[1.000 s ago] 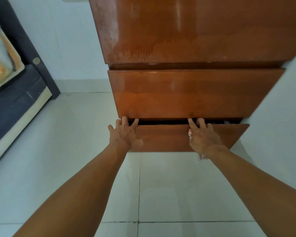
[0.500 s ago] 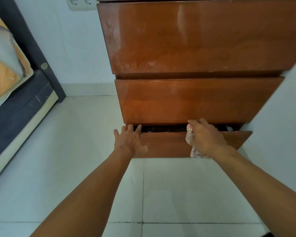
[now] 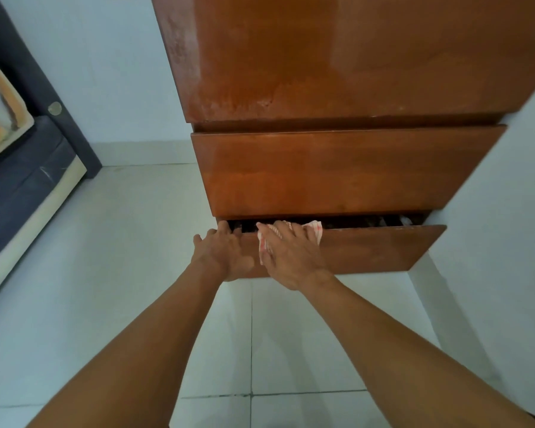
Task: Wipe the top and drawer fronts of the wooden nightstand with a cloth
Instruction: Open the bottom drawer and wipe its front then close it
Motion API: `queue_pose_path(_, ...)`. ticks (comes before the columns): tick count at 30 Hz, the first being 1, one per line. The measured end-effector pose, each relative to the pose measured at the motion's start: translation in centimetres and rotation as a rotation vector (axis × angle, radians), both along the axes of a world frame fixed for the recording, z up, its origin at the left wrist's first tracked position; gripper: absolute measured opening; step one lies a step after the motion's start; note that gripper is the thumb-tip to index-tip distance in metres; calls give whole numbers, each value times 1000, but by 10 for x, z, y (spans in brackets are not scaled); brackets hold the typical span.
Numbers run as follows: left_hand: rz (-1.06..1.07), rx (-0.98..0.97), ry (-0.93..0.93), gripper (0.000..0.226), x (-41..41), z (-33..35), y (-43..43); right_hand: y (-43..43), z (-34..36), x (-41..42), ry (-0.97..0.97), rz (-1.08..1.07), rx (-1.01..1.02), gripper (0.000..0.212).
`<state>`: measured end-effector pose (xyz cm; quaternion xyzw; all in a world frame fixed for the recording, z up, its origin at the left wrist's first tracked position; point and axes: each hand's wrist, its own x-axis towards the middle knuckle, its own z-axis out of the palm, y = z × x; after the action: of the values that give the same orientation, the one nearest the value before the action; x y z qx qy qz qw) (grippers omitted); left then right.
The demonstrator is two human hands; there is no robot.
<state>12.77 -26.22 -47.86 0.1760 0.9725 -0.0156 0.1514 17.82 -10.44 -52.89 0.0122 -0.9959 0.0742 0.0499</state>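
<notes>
Bare forearms (image 3: 155, 350), bare left hand (image 3: 221, 254) and right hand (image 3: 291, 257).

Dark bed (image 3: 22, 193) on tiled floor (image 3: 112, 288)

We have one view only: a wide-angle camera worn on the head, facing forward and steeply down along both forearms (image 3: 155, 335). It sits close, the fingers (image 3: 221, 231) near mid-frame at the bottom drawer (image 3: 368, 248); the dresser (image 3: 337, 171) rises beyond them, tiled floor (image 3: 136, 273) lies beneath, a bed (image 3: 19, 186) far left of them.
</notes>
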Motion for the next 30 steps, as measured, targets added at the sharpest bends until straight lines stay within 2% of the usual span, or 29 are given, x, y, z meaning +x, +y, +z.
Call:
queue_pose_path(2,5,-8,17,67,-3,-2,1,10,-1,-6,-9,34,16,57)
queue_pose_path(6,10,-70,-6,69,0,-6,5,25,-9,-5,24,31,81,62)
queue_pose_path(10,27,-55,15,65,2,-12,6,76,-9,9,49,-12,93,58)
queue_pose_path(14,27,-83,5,74,0,-12,8,133,-12,29,106,-72,132,57)
queue_pose_path(23,61,-75,-19,82,7,-12,9,252,-21,71,223,-256,187,39)
queue_pose_path(30,63,-79,1,85,10,-12,13,257,-30,73,315,-263,205,36)
